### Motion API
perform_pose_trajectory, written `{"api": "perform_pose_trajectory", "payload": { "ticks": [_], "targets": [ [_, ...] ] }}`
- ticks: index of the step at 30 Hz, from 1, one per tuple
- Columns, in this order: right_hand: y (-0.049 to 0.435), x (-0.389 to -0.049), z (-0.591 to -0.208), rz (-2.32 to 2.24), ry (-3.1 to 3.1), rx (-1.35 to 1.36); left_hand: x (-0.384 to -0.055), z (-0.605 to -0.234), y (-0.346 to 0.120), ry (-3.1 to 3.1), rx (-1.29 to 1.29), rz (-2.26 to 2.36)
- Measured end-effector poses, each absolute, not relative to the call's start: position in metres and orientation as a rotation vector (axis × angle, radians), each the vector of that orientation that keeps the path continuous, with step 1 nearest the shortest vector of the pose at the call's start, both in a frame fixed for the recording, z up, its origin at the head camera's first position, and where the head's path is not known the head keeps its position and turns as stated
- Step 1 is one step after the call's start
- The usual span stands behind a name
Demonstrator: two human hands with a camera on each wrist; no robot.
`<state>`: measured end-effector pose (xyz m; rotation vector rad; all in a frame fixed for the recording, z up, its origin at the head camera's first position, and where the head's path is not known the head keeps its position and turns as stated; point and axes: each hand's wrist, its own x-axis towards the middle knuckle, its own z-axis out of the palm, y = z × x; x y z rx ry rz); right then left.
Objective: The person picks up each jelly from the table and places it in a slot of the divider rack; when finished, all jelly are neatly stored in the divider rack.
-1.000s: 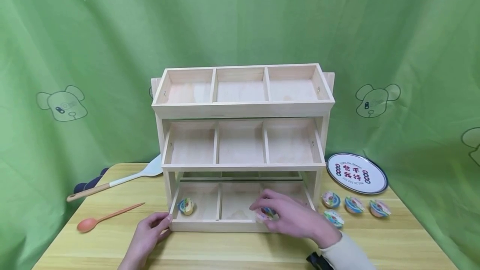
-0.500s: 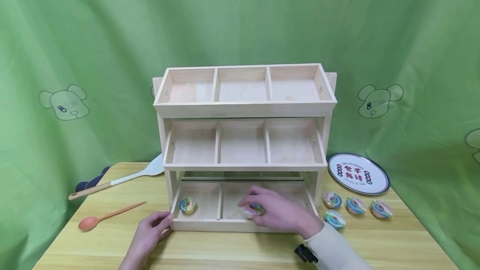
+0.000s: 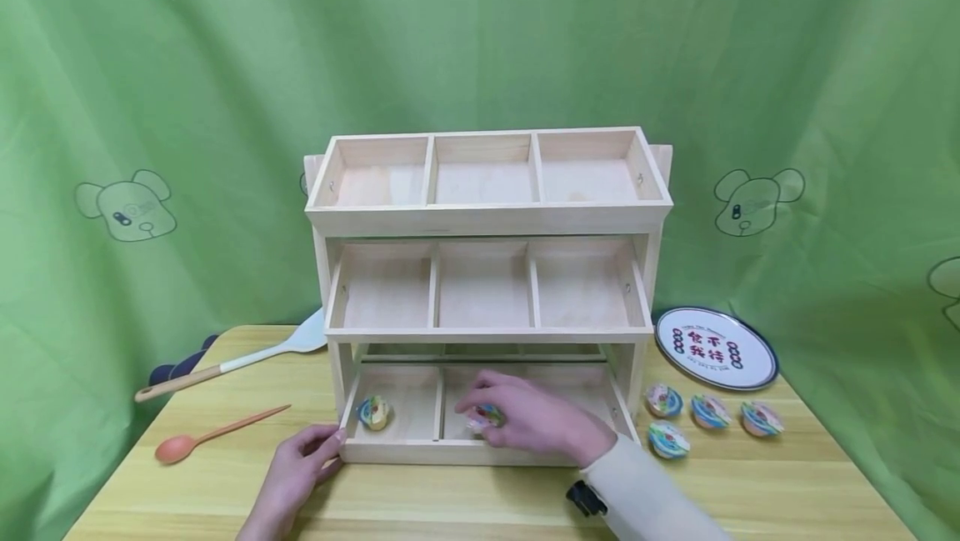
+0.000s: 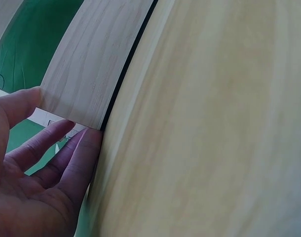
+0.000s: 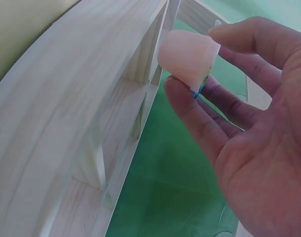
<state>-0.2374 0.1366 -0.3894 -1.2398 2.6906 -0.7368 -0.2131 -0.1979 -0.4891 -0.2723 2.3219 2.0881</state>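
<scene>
My right hand (image 3: 525, 418) pinches a small jelly cup (image 3: 486, 417) above the middle compartment of the bottom tray. The right wrist view shows the pale pink cup (image 5: 187, 55) tipped on its side, thumb and fingertips at its lid rim. With my left hand (image 3: 296, 468) I grip the front left corner of the wooden three-tier shelf (image 3: 480, 220); in the left wrist view, thumb and fingers (image 4: 81, 163) bracket the end of its front board (image 4: 94, 64). Another jelly cup (image 3: 373, 413), yellowish, lies in the bottom left compartment.
Several jelly cups (image 3: 708, 411) sit on the table right of the shelf, before an oval white plate (image 3: 716, 348) with a dark rim. To the left lie a pale spatula (image 3: 258, 358) with a wooden handle and an orange spoon (image 3: 177, 448). A green curtain (image 3: 480, 32) hangs behind.
My right hand has moved left with the jelly cup, from near the right divider of the bottom tray to over the middle compartment. The left hand stays at the shelf's corner.
</scene>
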Motion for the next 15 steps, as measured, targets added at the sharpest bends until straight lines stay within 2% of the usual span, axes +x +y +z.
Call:
{"api": "perform_pose_trajectory", "payload": {
  "ticks": [15],
  "targets": [
    [0.107, -0.245, -0.385, -0.675, 2.694, -1.239, -0.210, -0.486, -0.197, 2.327, -0.291, 2.090]
  ]
}}
